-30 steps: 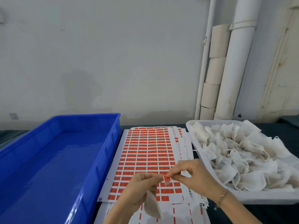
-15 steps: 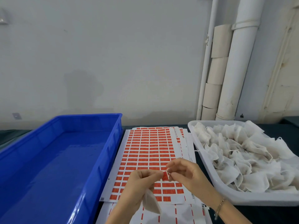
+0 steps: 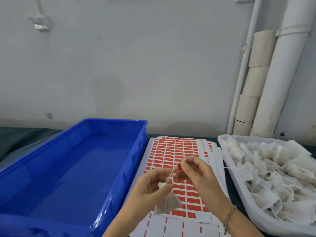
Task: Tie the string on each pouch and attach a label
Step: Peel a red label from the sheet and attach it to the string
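My left hand pinches the gathered neck of a small off-white pouch, which hangs below the fingers. A thin string runs taut from the pouch neck up to my right hand. That hand pinches a small red label at the string's end. Both hands hover above the sheet of red labels lying between the two trays.
A large blue tray with nothing in it stands on the left. A white tray on the right holds several loose pouches. More label sheets lie under the top one. White pipes and cardboard rolls stand against the wall at the back right.
The hands have drawn apart, stretching the string between them. The right hand has lifted the red label up and away, and the pouch now hangs more in the open.
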### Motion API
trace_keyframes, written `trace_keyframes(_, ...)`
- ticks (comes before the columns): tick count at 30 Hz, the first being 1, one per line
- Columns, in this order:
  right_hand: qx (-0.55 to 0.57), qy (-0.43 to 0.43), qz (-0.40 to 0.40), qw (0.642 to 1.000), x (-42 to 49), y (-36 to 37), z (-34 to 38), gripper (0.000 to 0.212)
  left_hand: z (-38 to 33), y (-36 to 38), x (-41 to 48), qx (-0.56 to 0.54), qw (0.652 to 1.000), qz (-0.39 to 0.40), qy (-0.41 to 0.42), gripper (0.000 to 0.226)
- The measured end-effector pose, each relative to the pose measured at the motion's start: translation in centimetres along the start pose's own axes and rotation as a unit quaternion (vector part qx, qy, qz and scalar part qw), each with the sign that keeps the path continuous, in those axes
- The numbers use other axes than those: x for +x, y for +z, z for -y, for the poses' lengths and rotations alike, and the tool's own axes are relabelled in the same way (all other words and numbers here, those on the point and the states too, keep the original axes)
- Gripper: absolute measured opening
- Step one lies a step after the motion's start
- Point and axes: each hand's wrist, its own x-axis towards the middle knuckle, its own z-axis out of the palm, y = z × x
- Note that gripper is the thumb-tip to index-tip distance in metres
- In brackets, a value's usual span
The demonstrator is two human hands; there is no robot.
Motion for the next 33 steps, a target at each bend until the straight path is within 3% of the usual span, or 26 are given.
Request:
trace_keyframes(2, 0.02, -0.015, 0.037, 0.999, 0.6, 2.2, 1.3, 0.017, -0.8, -2.0, -0.9, 0.002, 0.997, -0.033, 0.066, 0.02)
trace_keyframes(5, 0.073, -0.031, 0.122, 0.989, 1.5, 5.8, 2.8, 0.015, -1.8, -5.6, -2.0, 0.037, 0.978, -0.169, 0.118, 0.02)
trace_keyframes(7, 0.1, -0.038, 0.174, 0.979, 2.1, 8.3, 3.4, 0.016, -2.1, -8.4, -2.7, 0.082, 0.961, -0.23, 0.126, 0.019)
trace_keyframes(11, 0.136, -0.042, 0.256, 0.956, 2.6, 14.2, 3.3, 0.014, -1.8, -13.6, -4.4, 0.132, 0.947, -0.272, 0.11, 0.013)
trace_keyframes(15, -0.031, -0.067, 0.295, 0.953, 2.5, 19.0, 1.3, 0.021, 0.5, -16.8, -5.6, 0.182, 0.94, -0.289, 0.009, 0.014)
trace_keyframes(18, -0.15, -0.077, 0.304, 0.938, 2.4, 21.1, -0.5, 0.021, 2.8, -17.7, -6.1, 0.192, 0.949, -0.241, -0.07, 0.014)
trace_keyframes(25, -0.429, -0.189, 0.295, 0.833, 2.3, 22.5, -0.5, 0.025, 3.6, -17.3, -3.7, 0.382, 0.902, -0.129, -0.153, 0.006)
trace_keyframes(28, -0.363, -0.214, 0.292, 0.858, 2.1, 19.7, -0.2, 0.034, 1.8, -15.4, -2.8, 0.392, 0.903, -0.127, -0.122, 0.013)
trace_keyframes(33, -0.202, -0.247, 0.195, 0.927, 1.9, 11.5, 2.6, 0.032, -2.9, -9.1, 0.0, 0.301, 0.941, -0.145, 0.054, 0.03)
